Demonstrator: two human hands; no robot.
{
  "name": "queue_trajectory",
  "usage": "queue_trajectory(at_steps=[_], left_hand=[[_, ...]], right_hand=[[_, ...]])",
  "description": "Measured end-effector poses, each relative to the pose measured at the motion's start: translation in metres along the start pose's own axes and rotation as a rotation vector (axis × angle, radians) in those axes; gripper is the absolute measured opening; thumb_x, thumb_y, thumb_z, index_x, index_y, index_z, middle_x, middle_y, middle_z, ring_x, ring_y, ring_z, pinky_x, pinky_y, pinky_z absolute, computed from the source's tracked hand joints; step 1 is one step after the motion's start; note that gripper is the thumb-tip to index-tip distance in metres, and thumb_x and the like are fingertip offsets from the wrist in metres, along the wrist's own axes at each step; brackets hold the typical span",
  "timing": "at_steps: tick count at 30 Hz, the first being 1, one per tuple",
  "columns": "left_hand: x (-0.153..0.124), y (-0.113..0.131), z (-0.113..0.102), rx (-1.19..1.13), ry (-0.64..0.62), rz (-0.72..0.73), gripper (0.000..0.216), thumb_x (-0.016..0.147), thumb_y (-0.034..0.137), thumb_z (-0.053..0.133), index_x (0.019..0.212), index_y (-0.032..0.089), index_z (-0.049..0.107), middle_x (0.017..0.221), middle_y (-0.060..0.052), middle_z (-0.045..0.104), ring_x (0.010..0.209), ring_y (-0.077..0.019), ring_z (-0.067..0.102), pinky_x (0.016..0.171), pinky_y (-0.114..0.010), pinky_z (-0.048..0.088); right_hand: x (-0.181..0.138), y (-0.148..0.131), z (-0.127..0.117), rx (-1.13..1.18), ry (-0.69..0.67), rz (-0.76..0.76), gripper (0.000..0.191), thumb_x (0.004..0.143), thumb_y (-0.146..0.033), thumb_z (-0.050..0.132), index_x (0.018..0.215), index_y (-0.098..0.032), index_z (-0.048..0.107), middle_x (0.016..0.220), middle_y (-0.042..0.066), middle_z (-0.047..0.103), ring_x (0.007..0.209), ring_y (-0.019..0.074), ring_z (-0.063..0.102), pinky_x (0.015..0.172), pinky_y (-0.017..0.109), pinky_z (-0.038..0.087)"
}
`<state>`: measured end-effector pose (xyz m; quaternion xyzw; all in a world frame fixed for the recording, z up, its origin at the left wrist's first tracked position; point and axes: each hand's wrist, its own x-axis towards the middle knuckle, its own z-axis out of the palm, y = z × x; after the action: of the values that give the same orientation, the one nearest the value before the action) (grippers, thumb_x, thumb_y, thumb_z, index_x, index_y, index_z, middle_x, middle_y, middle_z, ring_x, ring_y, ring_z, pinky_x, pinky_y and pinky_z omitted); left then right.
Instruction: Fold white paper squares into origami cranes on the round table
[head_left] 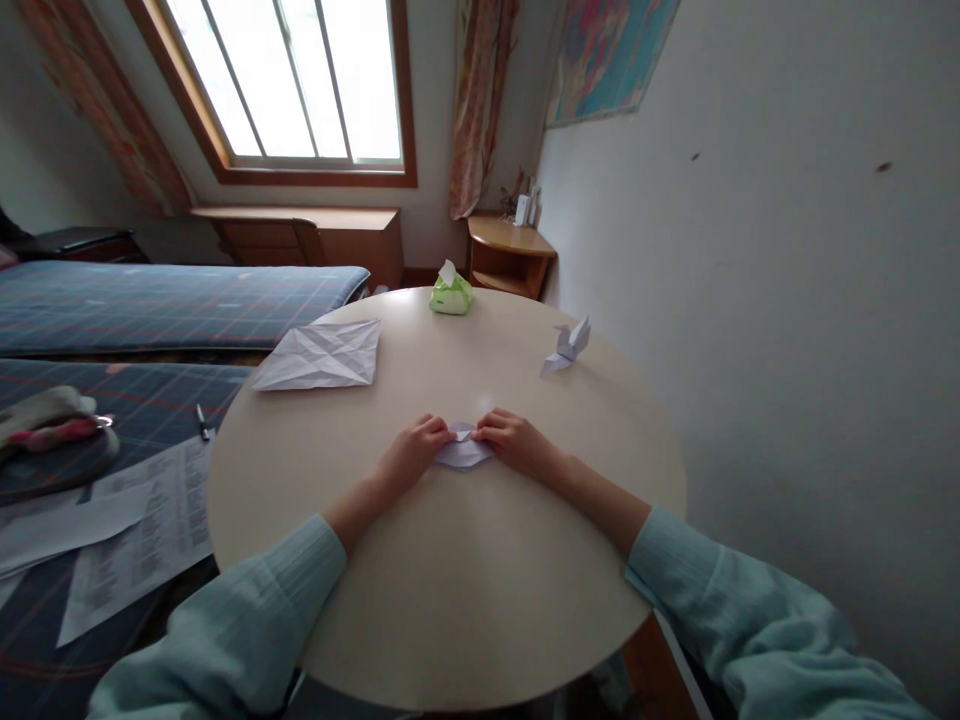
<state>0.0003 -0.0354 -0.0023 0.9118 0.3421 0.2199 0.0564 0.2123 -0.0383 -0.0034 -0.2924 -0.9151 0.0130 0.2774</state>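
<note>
A small folded piece of white paper [463,452] lies near the middle of the round beige table [450,600]. My left hand [415,447] presses on its left side with the fingers curled and pinched on the paper. My right hand [512,440] does the same on the right side. The fingertips of both hands meet over the top fold of the paper. Both arms wear light teal sleeves.
A creased, unfolded white sheet [321,355] lies at the table's far left. A finished paper crane [568,346] stands at the far right, a green tissue pack [451,293] at the far edge. Beds with papers [135,530] and a pen [202,421] lie left; a wall is right.
</note>
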Motion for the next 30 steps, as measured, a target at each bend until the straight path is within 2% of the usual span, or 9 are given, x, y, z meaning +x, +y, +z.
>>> queue_trajectory(at_steps=[3,6,9,14,20,25,30], left_hand=[[-0.009,0.004,-0.007,0.147,-0.144,0.066,0.028,0.081,0.009,0.044,0.105,0.017,0.055,0.091,-0.005,0.058,0.086,-0.0155,0.050,0.076,-0.026,0.046],[-0.014,0.010,-0.011,0.203,-0.187,0.077,0.034,0.083,0.010,0.039,0.114,0.018,0.048,0.098,-0.006,0.056,0.088,-0.0154,0.050,0.078,-0.027,0.046],[-0.016,0.014,-0.013,0.226,-0.167,0.076,0.035,0.086,0.018,0.036,0.121,0.022,0.043,0.100,-0.006,0.056,0.087,-0.0160,0.050,0.076,-0.028,0.046],[-0.017,0.013,-0.013,0.215,-0.131,0.077,0.031,0.086,0.035,0.039,0.113,0.027,0.051,0.102,-0.005,0.054,0.089,-0.0165,0.050,0.076,-0.029,0.045],[-0.016,0.004,-0.011,0.073,-0.090,0.050,0.030,0.083,0.038,0.044,0.110,0.032,0.055,0.103,-0.003,0.055,0.092,-0.0164,0.050,0.078,-0.029,0.044],[-0.014,0.003,-0.010,0.002,-0.060,0.007,0.029,0.086,0.036,0.039,0.103,0.029,0.061,0.098,-0.003,0.058,0.092,-0.0153,0.050,0.079,-0.027,0.044],[-0.015,0.004,-0.010,-0.063,-0.026,0.001,0.027,0.085,0.035,0.041,0.100,0.028,0.063,0.098,-0.004,0.059,0.092,-0.0152,0.050,0.081,-0.028,0.043]], right_hand=[[-0.004,-0.006,-0.007,-0.063,-0.055,-0.021,0.020,0.083,-0.012,0.043,0.088,-0.017,0.061,0.081,0.006,0.061,0.076,0.0147,0.051,0.069,0.026,0.045],[-0.005,-0.011,-0.011,-0.094,-0.087,0.006,0.018,0.081,-0.015,0.045,0.089,-0.017,0.061,0.080,0.007,0.060,0.077,0.0156,0.051,0.070,0.027,0.044],[-0.005,-0.013,-0.013,-0.140,-0.102,0.001,0.021,0.083,-0.028,0.046,0.094,-0.017,0.059,0.077,0.007,0.061,0.074,0.0166,0.052,0.068,0.029,0.043],[-0.008,-0.011,-0.014,-0.187,-0.105,-0.107,0.028,0.083,-0.039,0.045,0.097,-0.019,0.060,0.087,0.008,0.062,0.078,0.0172,0.053,0.069,0.031,0.043],[-0.009,-0.012,-0.011,-0.124,-0.056,-0.066,0.024,0.083,-0.036,0.046,0.093,-0.021,0.062,0.089,0.007,0.061,0.080,0.0153,0.052,0.071,0.029,0.044],[-0.007,-0.016,-0.009,-0.063,-0.007,-0.009,0.022,0.085,-0.030,0.044,0.086,-0.021,0.064,0.083,0.006,0.060,0.077,0.0144,0.051,0.071,0.029,0.044],[-0.006,-0.024,-0.005,-0.032,0.010,-0.035,0.017,0.083,-0.024,0.045,0.087,-0.020,0.062,0.082,0.006,0.062,0.076,0.0147,0.051,0.070,0.029,0.044]])
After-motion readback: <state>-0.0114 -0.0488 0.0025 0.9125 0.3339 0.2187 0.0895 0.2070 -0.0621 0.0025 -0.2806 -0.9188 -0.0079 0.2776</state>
